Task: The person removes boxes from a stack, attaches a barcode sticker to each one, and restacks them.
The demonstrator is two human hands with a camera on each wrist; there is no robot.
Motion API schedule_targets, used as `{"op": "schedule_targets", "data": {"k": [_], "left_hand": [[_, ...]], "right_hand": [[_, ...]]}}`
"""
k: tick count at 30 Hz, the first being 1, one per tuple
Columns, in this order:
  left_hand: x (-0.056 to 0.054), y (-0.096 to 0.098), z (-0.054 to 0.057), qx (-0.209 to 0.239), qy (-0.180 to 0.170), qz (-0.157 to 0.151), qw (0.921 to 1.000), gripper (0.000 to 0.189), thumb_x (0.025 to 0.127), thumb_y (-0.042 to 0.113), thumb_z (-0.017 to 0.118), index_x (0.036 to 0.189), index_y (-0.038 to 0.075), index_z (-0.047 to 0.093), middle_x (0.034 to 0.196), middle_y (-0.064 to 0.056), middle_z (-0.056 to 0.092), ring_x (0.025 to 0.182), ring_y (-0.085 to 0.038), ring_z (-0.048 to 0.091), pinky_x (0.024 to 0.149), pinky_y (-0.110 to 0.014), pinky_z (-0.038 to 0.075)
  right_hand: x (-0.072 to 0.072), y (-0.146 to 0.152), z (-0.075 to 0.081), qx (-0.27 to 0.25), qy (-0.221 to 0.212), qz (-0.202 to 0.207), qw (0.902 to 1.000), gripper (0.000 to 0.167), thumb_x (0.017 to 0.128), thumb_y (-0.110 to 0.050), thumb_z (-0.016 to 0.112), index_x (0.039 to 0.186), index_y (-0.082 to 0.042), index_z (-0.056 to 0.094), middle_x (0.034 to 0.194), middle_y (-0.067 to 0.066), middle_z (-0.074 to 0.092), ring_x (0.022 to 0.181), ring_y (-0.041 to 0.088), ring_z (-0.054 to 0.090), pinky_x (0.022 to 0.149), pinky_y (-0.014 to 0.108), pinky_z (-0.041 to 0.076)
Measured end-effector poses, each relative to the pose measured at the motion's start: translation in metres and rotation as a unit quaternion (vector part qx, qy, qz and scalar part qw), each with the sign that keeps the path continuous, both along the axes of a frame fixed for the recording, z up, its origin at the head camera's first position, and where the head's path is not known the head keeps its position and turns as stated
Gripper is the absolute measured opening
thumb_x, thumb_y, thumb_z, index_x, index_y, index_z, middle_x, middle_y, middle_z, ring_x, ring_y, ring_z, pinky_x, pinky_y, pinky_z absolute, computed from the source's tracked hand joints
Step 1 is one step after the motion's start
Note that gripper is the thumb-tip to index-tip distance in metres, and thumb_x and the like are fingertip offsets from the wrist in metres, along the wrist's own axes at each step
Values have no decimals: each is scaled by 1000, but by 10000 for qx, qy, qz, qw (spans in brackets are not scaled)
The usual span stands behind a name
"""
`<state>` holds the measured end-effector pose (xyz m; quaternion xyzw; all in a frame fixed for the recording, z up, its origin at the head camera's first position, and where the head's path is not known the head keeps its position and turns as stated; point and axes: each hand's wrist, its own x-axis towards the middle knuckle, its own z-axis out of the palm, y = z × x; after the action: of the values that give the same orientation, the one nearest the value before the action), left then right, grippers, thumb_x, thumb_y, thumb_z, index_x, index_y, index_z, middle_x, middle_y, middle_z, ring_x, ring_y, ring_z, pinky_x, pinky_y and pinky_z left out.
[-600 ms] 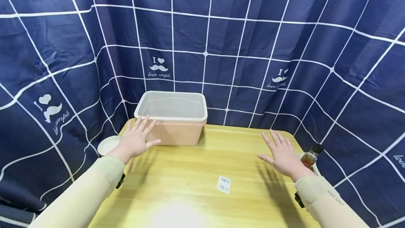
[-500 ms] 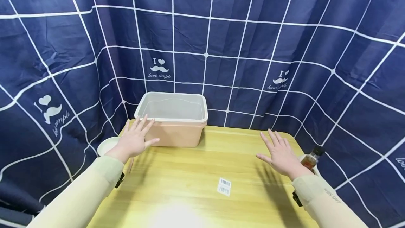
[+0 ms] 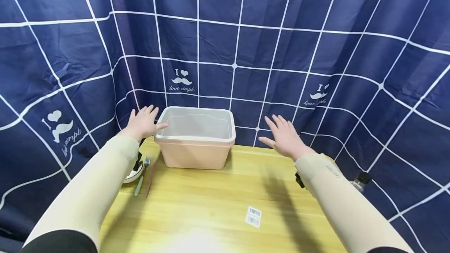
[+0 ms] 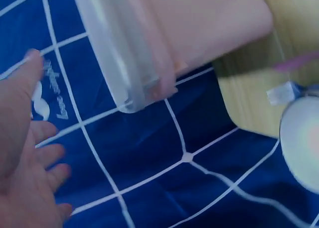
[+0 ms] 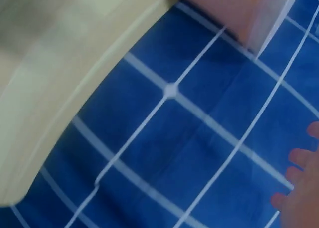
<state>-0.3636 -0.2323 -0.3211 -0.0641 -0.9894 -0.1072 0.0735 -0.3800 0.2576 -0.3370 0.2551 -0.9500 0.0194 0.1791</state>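
Note:
My left hand (image 3: 142,123) hovers in the air by the left end of a pink plastic storage box (image 3: 197,156) with a whitish translucent lid or rim, fingers spread and holding nothing. Whether it touches the rim cannot be told from the head view; in the left wrist view the hand (image 4: 30,163) is apart from the box (image 4: 214,24). To the right of the box, above the table's far edge, my right hand (image 3: 285,138) is raised with fingers extended and nothing in it. Below the left forearm lie a fork (image 3: 142,175) with a green handle and a thin pink stick (image 3: 152,177).
A white round dish (image 3: 133,177) stands at the table's left edge, partly hidden by my sleeve. A clear bottle with a black cap (image 3: 362,180) is at the right. A barcode sticker (image 3: 253,216) lies on the wooden table (image 3: 204,198). Dark blue gridded curtain (image 3: 214,42) surrounds it.
Both hands have moved forward and up, the right one also inward to the left. The fork and more of the pink stick have come into sight under the left arm. The head view has shifted slightly.

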Motion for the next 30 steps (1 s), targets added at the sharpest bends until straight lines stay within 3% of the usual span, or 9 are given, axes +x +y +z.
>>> {"op": "schedule_targets", "data": {"k": [4, 9, 11, 14, 17, 20, 24, 26, 30], "left_hand": [[-10, -10, -6, 788, -664, 578, 9930, 70, 95, 47, 56, 136, -8, 50, 139, -31, 46, 127, -49, 42, 105, -67, 20], [-19, -19, -28, 1623, -887, 939, 9783, 37, 88, 31, 65, 89, -6, 69, 98, -23, 66, 97, -40, 61, 89, -48, 47], [-23, -20, -36, 2129, -902, 1015, 9676, 30, 86, 25, 68, 80, -4, 69, 79, -15, 67, 81, -32, 64, 75, -37, 51], [-27, -17, -46, 3072, -1017, 1287, 9374, 24, 85, 19, 70, 85, -5, 67, 65, -1, 62, 66, -20, 63, 61, -29, 48], [-28, -11, -51, 3998, -1088, 1575, 8964, 23, 84, 13, 70, 93, -7, 63, 65, 2, 60, 68, -17, 61, 64, -29, 49], [-26, -5, -53, 4425, -1028, 1760, 8733, 20, 84, 9, 69, 94, -6, 62, 72, -2, 61, 79, -22, 64, 78, -36, 52], [-24, 1, -54, 4667, -863, 2063, 8557, 19, 82, 7, 72, 94, -5, 63, 82, -7, 58, 79, -21, 63, 88, -39, 52], [-23, 4, -54, 4663, -816, 2205, 8528, 20, 81, 8, 73, 93, -5, 63, 83, -7, 58, 78, -20, 63, 87, -38, 53], [-21, 8, -53, 4868, -798, 2279, 8395, 20, 81, 6, 72, 94, -6, 63, 89, -11, 59, 76, -19, 63, 87, -37, 53]], "right_hand": [[-17, -35, -18, -225, -74, 196, 9995, 81, 95, -55, 55, 146, 5, 39, 144, 32, 39, 135, 49, 31, 108, 62, 25], [-28, -77, -44, -1318, -847, -127, 9876, 65, 99, -44, 55, 136, 10, 50, 129, 29, 52, 123, 45, 43, 104, 55, 33], [-31, -91, -49, -2057, -1315, -314, 9692, 57, 101, -37, 54, 131, 12, 54, 126, 29, 56, 122, 44, 46, 104, 53, 36], [-37, -110, -56, -3147, -1888, -553, 9286, 43, 101, -28, 54, 120, 9, 64, 114, 23, 65, 110, 35, 57, 96, 44, 45], [-39, -120, -61, -3908, -2265, -734, 8891, 39, 99, -26, 56, 111, 10, 66, 105, 20, 68, 96, 31, 59, 86, 41, 47], [-39, -125, -63, -4275, -2482, -962, 8640, 40, 98, -27, 59, 109, 11, 61, 103, 21, 63, 95, 31, 54, 85, 43, 45], [-36, -128, -64, -4612, -2687, -1269, 8361, 30, 97, -23, 63, 100, 5, 52, 98, 16, 55, 94, 29, 51, 82, 40, 45], [-34, -128, -63, -4768, -2758, -1366, 8233, 26, 95, -20, 64, 93, 1, 49, 93, 13, 52, 88, 26, 50, 77, 38, 46], [-29, -127, -60, -4961, -2842, -1447, 8076, 22, 93, -14, 64, 90, -2, 47, 94, 11, 50, 85, 22, 52, 74, 34, 50]]}}
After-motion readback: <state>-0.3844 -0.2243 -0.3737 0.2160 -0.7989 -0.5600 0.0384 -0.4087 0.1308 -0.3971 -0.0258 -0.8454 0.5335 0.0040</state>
